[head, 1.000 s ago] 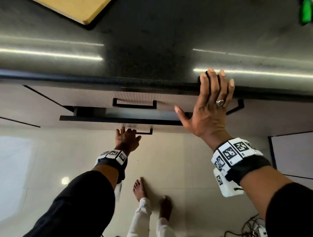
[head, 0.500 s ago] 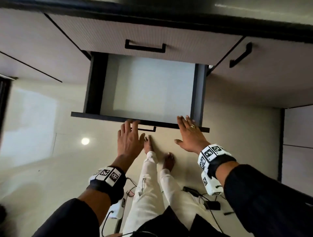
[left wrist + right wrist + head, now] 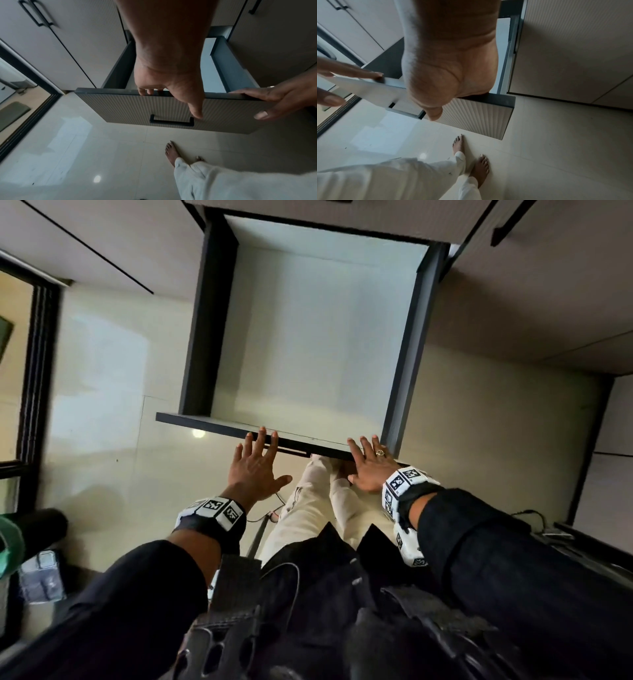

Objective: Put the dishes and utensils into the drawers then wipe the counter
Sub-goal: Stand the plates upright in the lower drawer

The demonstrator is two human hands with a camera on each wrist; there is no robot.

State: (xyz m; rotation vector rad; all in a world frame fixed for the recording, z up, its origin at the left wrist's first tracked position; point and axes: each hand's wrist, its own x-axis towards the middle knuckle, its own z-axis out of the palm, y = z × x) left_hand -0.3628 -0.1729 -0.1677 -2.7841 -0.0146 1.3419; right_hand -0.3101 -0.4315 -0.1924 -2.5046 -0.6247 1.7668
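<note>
Item: deep drawer with ribbed beige front panel, dark grey side walls and pale bare floor [image 3: 318, 344]. State: pulled far out of the cabinet, much further than half a second ago, and well beyond the thin slit it showed a second ago. Interior: nothing lies in it.

Item: black bar handle [image 3: 172, 120] on the drawer front. Untouched by either hand.

Item: left hand [image 3: 255, 470]. Fingers laid over the top edge of the front panel left of centre, loosely extended, thumb spread against the ribbed face. It has left the handle area for the rim.

Item: right hand [image 3: 368, 465], ring on one finger. Fingers laid over the rim near the right corner, thumb down on the front; it has come down from the counter edge. How far those fingers curl inside cannot be told.

Item: dishes and utensils. None in any view; the counter has dropped out of frame.

Assessment: storage looks ready to load; loading and wiping both remain.
</note>
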